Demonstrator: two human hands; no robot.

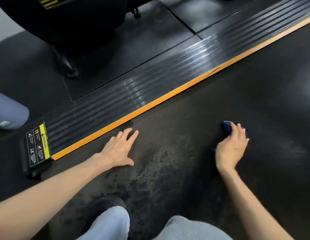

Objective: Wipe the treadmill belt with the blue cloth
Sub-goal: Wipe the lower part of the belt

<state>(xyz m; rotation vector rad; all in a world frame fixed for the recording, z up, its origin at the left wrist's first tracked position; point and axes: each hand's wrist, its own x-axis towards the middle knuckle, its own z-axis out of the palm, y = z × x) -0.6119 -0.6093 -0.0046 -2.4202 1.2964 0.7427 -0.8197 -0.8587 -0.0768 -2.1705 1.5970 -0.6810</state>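
My right grip (232, 148) curls round the bunched blue cloth (227, 127), pressing it onto the treadmill belt (194, 122), while my left grip (118, 149) lies flat and open on the belt near the orange strip (150, 105); leaning there, I judge, could shift the belt, and so small a wad may miss the mottled patch (150, 170) between.

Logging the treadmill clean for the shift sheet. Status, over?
Left grip open, flat on treadmill belt. Right grip holds blue cloth against belt. Blotchy patch between the grips; person's shoe on belt behind it.
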